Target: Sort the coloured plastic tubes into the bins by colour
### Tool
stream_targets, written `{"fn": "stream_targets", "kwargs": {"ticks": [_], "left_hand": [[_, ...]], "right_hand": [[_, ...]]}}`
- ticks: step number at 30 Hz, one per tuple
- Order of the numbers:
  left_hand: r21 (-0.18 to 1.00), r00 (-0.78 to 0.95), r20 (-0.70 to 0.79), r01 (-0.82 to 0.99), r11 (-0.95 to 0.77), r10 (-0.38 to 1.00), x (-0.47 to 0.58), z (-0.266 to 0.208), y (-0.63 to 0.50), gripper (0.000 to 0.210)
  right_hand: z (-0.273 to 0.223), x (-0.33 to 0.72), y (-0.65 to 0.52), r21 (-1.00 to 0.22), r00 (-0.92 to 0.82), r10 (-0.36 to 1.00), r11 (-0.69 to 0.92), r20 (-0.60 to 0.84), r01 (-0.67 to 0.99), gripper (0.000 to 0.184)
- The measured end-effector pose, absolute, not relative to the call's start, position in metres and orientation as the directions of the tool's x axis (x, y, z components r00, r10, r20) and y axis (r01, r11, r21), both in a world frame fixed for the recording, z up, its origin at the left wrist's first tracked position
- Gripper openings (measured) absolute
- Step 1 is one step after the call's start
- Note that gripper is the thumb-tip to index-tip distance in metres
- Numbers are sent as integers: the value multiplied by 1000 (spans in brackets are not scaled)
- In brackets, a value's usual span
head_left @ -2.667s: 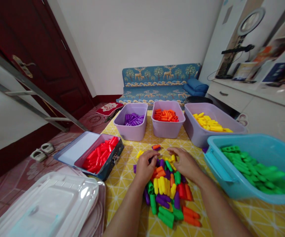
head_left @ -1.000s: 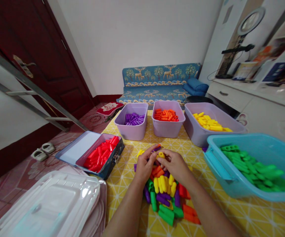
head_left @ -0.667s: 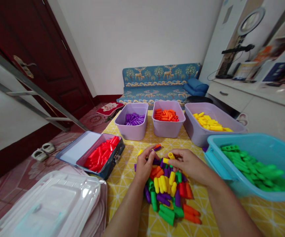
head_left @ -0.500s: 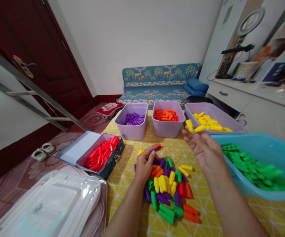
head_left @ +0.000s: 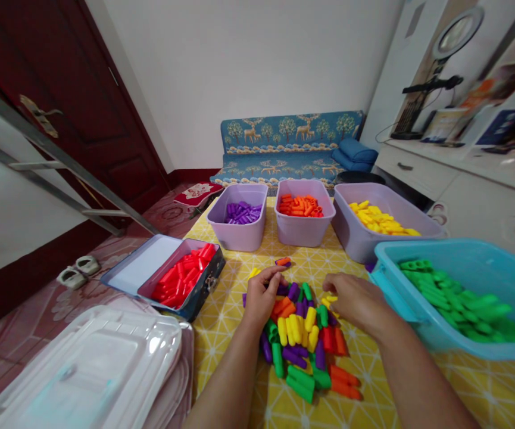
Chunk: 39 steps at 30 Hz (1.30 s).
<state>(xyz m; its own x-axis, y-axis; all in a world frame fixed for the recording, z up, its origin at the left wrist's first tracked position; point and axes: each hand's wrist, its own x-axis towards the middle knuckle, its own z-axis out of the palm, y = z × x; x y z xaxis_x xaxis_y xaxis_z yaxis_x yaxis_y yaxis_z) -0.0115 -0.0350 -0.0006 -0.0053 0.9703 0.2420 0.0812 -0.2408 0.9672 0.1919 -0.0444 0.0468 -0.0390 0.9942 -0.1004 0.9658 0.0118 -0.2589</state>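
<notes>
On a yellow patterned cloth (head_left: 221, 357) lies a mixed pile of short plastic tubes, among them yellow tubes (head_left: 291, 330), green tubes (head_left: 300, 384), orange tubes (head_left: 345, 382) and purple tubes (head_left: 295, 357). My left hand (head_left: 261, 293) rests at the pile's left edge, fingers loosely bent and apart, nothing visible in them; some fingertips are hidden. At the right edge, my right hand (head_left: 356, 300) has its fingers closed on a couple of yellow tubes (head_left: 329, 300). An orange tube with a purple one (head_left: 283, 261) sits beyond my left fingertips.
Lilac bins hold purple pieces (head_left: 242, 213), orange pieces (head_left: 300, 206) and yellow pieces (head_left: 380, 219). A turquoise bin (head_left: 418, 339) with green pieces stands right. An open tin box (head_left: 210, 274) of red pieces and stacked clear lids (head_left: 105, 357) are left.
My right hand has come down from the yellow bin to the pile, and the yellow pieces it held are gone from it. It now grips yellow tubes there. My left hand has barely moved.
</notes>
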Motion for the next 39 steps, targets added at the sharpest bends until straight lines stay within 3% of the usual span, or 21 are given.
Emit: {"fn": "stream_targets", "kwargs": {"ticks": [3, 6, 10, 13, 15, 17, 18, 20, 23, 29, 35, 39], "left_hand": [[966, -8, 242, 95, -240, 970, -11, 1, -36, 25], [968, -17, 236, 97, -233, 972, -11, 1, -36, 24], [971, -24, 225, 90, -222, 974, -11, 1, -37, 23], [972, -17, 215, 101, -212, 976, -11, 1, -37, 23], [969, 6, 223, 109, -223, 975, -11, 2, -37, 24], [961, 51, 255, 101, -259, 966, -11, 2, -38, 26], [956, 78, 273, 91, -279, 959, -10, 3, -38, 28], [948, 106, 302, 72, -310, 947, -10, 3, -39, 32], [946, 73, 308, 85, -314, 948, -10, 2, -38, 26], [952, -39, 296, 95, -292, 954, -11, 0, -35, 13], [971, -91, 232, -37, -236, 968, -11, -3, -33, 13], [966, -71, 257, -20, -259, 964, -12, -2, -34, 13]], "right_hand": [[45, 189, -48, -118, -62, 980, 40, -191, 992, 27], [40, 186, -46, -91, -27, 979, 8, -203, 996, 20], [31, 188, -38, -190, -6, 988, -23, -153, 982, 22], [29, 186, -31, -403, 45, 999, -49, -21, 914, 23], [31, 179, -30, -668, 113, 993, -65, 27, 741, 25], [35, 168, -32, -905, 130, 991, -92, -41, 416, 27], [36, 161, -34, -965, 92, 991, -118, -98, 236, 27], [38, 149, -37, -984, -23, 984, -178, -177, -33, 24], [34, 138, -40, -964, -83, 980, -192, -179, -184, 22], [27, 137, -38, -974, -63, 985, -169, -162, -148, 23], [34, 131, -43, -990, -159, 979, -121, -130, 65, 31], [31, 131, -43, -975, -259, 965, 33, -26, 222, 30]]}}
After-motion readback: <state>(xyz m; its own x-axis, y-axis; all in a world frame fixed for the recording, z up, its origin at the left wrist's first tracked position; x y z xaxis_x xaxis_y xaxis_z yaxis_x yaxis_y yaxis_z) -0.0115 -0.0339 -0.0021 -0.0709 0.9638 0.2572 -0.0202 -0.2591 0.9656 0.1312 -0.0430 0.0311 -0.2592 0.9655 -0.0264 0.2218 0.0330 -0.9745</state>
